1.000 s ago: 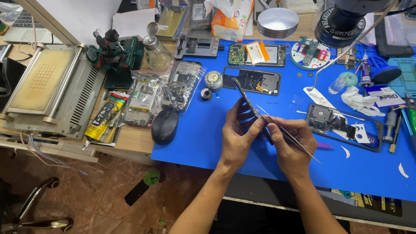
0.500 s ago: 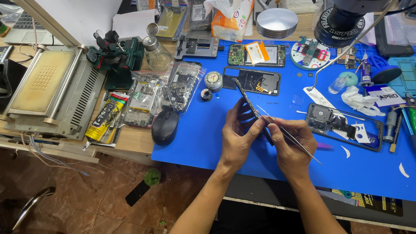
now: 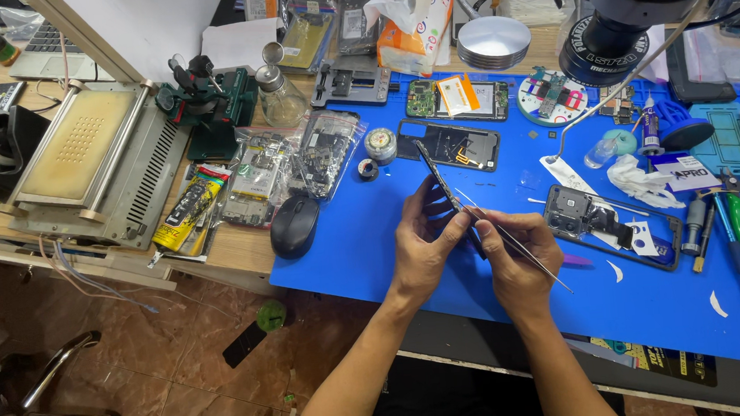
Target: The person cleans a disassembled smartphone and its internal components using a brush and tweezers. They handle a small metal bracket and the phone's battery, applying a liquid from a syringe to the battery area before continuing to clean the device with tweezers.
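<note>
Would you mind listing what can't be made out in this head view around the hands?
- Tweezers: the tips at the phone part are too small to show what they grip.
- Phone part: seen edge-on, lower end hidden by the left hand.
- Right hand: palm faces away, grip hidden.
- Microscope: top cut off by the frame's edge.
</note>
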